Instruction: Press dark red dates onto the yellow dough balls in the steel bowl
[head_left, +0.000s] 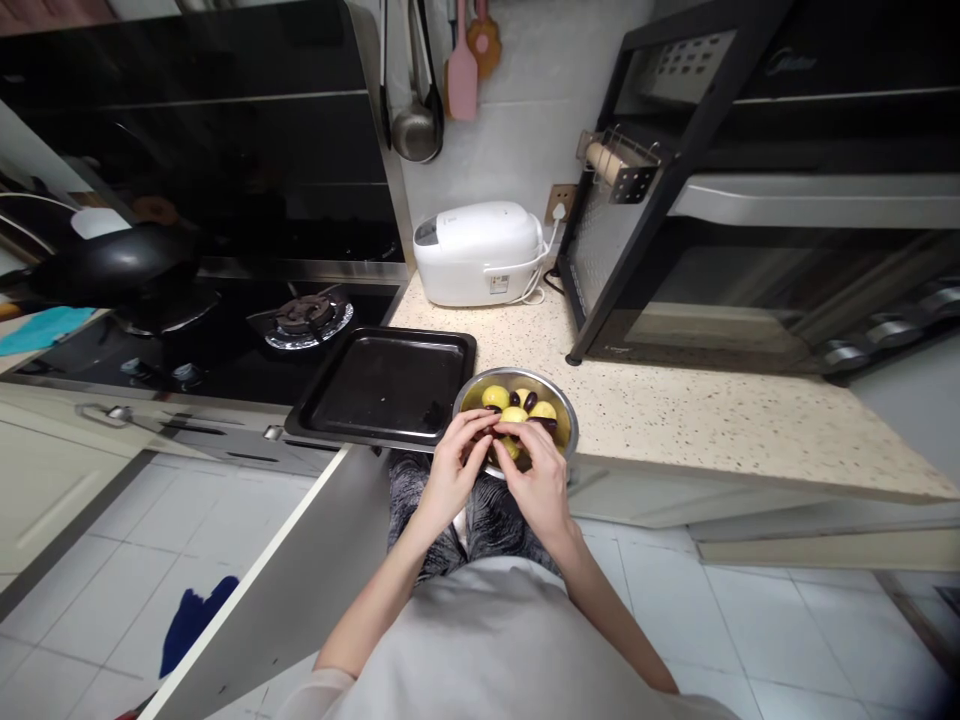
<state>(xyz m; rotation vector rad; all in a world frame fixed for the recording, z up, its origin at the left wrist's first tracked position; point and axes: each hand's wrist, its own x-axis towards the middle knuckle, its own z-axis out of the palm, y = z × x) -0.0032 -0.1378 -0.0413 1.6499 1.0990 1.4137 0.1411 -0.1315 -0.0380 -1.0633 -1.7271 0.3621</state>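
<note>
A round metal bowl (571, 415) stands at the counter's front edge. In it lie several yellow roundish pieces (495, 397), which look like potatoes, and several smooth dark purple oblong pieces (531, 401) whose kind I cannot tell. My left hand (454, 468) is over the bowl's near left side, fingers bent and thumb close to the fingertips. Opposite it, my right hand (541, 478) is curled the same way, and the fingertips of both hands nearly meet. Something dark shows between them, mostly hidden by the fingers. Part of the bowl's near rim is covered by my hands.
Left of the bowl a black baking tray (390, 380) overlaps the hob's edge. A white rice cooker (480, 255) stands at the wall, an oven (750, 290) at right. An open cabinet door (300, 570) juts out below. A wok (120, 262) sits on the hob.
</note>
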